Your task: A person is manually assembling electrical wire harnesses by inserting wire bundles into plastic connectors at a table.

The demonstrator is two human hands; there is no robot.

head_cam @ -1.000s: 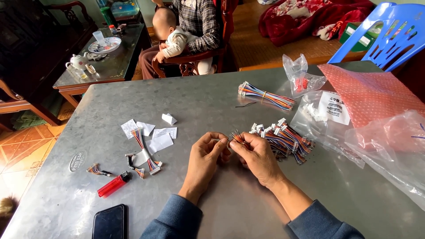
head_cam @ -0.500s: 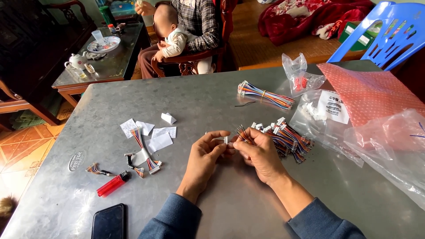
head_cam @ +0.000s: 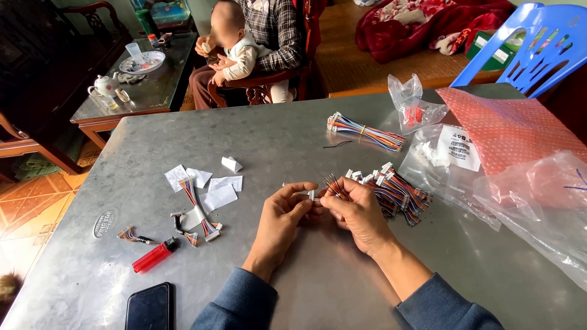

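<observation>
At the middle of the frame the left hand (head_cam: pixel 282 211) is curled, thumb and fingertips pinched on a small white connector (head_cam: pixel 310 194) held just above the table. The right hand (head_cam: pixel 358 212) meets it from the right, fingers closed around a short bundle of coloured wires (head_cam: pixel 334 185) whose loose ends fan up and to the left toward the connector; whether the wires are already seated in it is too small to tell. Just right of the right hand, touching its knuckles, lies a pile of finished wire sets (head_cam: pixel 396 188) with white plugs. Further up, near the centre top of the grey metal table (head_cam: pixel 293 134), lies a longer banded wire bundle (head_cam: pixel 365 130). To the right sit clear plastic bags (head_cam: pixel 455 160) and a pink bubble sheet (head_cam: pixel 510 125). Left of the hands are white paper scraps (head_cam: pixel 217 189), a few loose wire pieces (head_cam: pixel 194 214), a red lighter (head_cam: pixel 154 255) and, at the lower left edge, a black phone (head_cam: pixel 148 307). In the upper left of the frame a person with a baby (head_cam: pixel 244 49) sits on a wooden chair beside a low table with a tea set (head_cam: pixel 113 82); a blue plastic chair (head_cam: pixel 529 46) stands at the upper right.
</observation>
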